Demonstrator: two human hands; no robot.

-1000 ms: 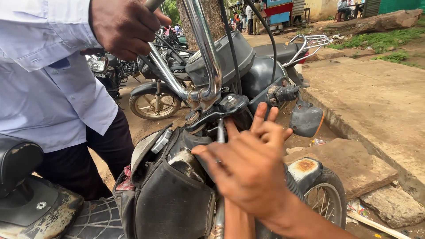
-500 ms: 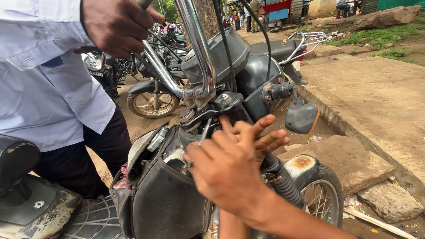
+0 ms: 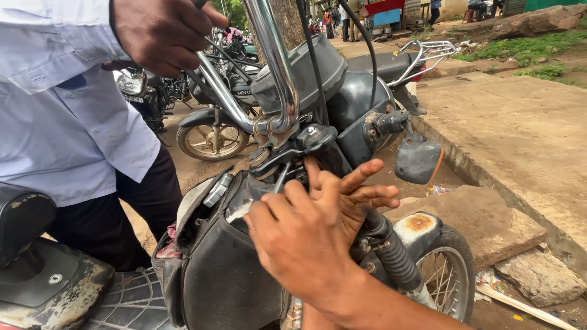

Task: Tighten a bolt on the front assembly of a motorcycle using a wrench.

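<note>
I look down at the front of a two-wheeler with a chrome handlebar (image 3: 275, 67). My right hand (image 3: 299, 244) is at the steering stem just under the handlebar clamp, its back toward me and its fingers curled in. A thin metal rod (image 3: 281, 178) sticks up beside its knuckles; whether the hand grips it is unclear. My left hand (image 3: 367, 190) is mostly hidden behind the right, with its fingers spread apart toward the black fork gaiter (image 3: 394, 256). Another person's hand (image 3: 159, 33) grips the handlebar at the top left.
That person, in a pale blue shirt (image 3: 55, 122) and dark trousers, stands close on the left. A black pouch (image 3: 226, 281) hangs under the stem. A rusty fender (image 3: 422, 223) and front wheel (image 3: 449, 275) face broken stone slabs (image 3: 483, 226) and a raised pavement (image 3: 526, 140). Other motorcycles (image 3: 214, 134) are parked behind.
My hands have shifted slightly left and down along the stem, and the spread fingers have opened wider. The other person's hand stays on the handlebar.
</note>
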